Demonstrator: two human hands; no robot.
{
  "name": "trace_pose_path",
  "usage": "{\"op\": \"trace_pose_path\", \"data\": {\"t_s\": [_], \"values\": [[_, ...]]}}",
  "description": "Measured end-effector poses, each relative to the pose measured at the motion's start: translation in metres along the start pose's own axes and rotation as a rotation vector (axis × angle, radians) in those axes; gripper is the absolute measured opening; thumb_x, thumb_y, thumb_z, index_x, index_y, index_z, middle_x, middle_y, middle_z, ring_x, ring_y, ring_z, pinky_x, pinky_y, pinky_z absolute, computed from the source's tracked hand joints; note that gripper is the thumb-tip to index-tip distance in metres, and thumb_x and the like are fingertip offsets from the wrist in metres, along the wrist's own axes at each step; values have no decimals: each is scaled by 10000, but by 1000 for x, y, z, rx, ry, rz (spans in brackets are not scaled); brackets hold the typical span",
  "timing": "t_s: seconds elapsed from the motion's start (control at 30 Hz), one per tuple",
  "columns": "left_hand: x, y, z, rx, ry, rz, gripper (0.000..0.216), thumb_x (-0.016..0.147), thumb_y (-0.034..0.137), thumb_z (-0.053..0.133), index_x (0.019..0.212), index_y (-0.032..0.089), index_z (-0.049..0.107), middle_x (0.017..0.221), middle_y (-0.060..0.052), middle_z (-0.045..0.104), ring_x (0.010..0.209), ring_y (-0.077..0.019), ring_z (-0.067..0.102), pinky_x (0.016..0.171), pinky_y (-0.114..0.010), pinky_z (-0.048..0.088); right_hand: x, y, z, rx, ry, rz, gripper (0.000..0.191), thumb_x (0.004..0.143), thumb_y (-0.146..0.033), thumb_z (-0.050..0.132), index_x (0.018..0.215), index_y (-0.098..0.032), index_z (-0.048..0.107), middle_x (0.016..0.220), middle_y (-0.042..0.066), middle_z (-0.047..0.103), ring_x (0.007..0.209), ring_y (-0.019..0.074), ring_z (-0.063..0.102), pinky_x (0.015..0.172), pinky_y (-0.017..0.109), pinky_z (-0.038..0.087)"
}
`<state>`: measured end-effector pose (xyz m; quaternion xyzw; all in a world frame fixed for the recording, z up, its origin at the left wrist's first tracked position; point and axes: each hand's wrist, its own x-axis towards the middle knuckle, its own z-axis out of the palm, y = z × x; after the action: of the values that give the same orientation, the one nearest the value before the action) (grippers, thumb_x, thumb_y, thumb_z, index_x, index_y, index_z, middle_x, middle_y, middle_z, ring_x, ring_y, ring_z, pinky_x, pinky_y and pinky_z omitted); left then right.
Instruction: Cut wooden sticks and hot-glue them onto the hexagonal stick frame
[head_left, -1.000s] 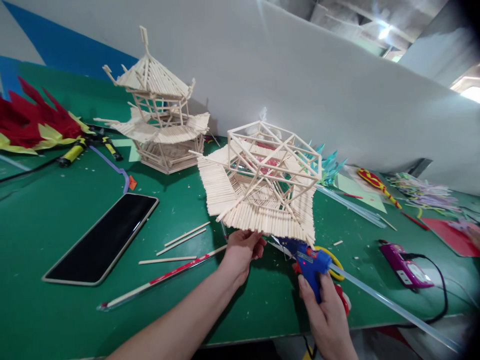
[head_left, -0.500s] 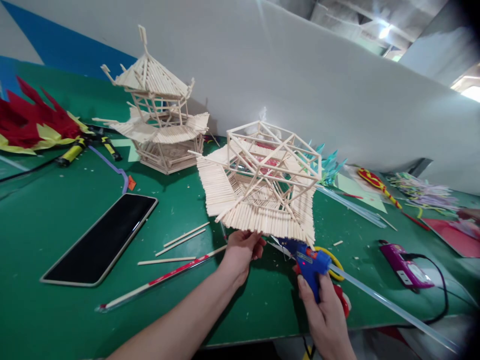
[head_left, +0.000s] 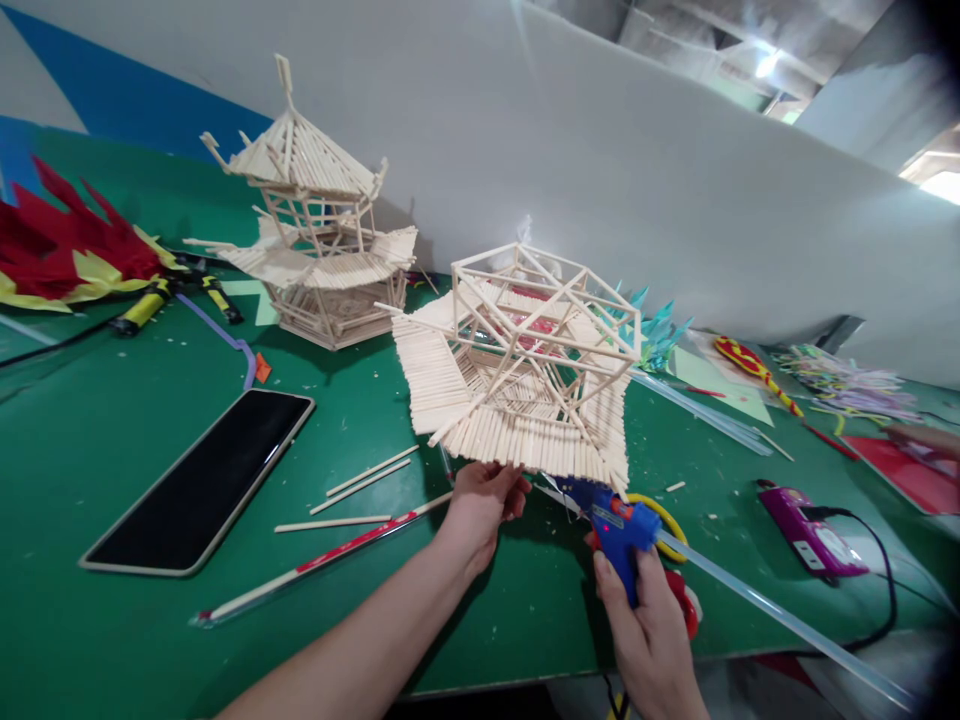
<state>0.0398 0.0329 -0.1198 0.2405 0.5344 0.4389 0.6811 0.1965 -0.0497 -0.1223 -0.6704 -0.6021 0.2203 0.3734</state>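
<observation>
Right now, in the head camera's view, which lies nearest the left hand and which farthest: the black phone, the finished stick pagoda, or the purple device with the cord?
From the left hand:
1. Black phone, to its left.
2. Finished stick pagoda, back left by the wall.
3. Purple device, far right.

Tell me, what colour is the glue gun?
Blue, with a small red light on its side; the glue gun shows clearly in the head view, in the right hand.

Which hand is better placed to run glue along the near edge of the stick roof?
Right. The right hand already grips the blue glue gun, whose nozzle sits just under the stick roof near edge. The left hand is busy propping that edge up.
</observation>
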Motion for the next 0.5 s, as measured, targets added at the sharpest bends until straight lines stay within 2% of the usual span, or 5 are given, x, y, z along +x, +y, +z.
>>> {"op": "trace_pose_path", "data": {"t_s": [0.5], "values": [[2, 2, 2, 2, 10, -22, 288, 833, 322, 507, 1064, 150, 525, 1050, -62, 577, 863, -170, 585, 728, -369, 495, -3, -14, 4, 68, 56, 93, 359, 806, -454, 451, 1021, -181, 543, 916, 66, 664, 849, 231, 598, 779, 328, 438]]}}
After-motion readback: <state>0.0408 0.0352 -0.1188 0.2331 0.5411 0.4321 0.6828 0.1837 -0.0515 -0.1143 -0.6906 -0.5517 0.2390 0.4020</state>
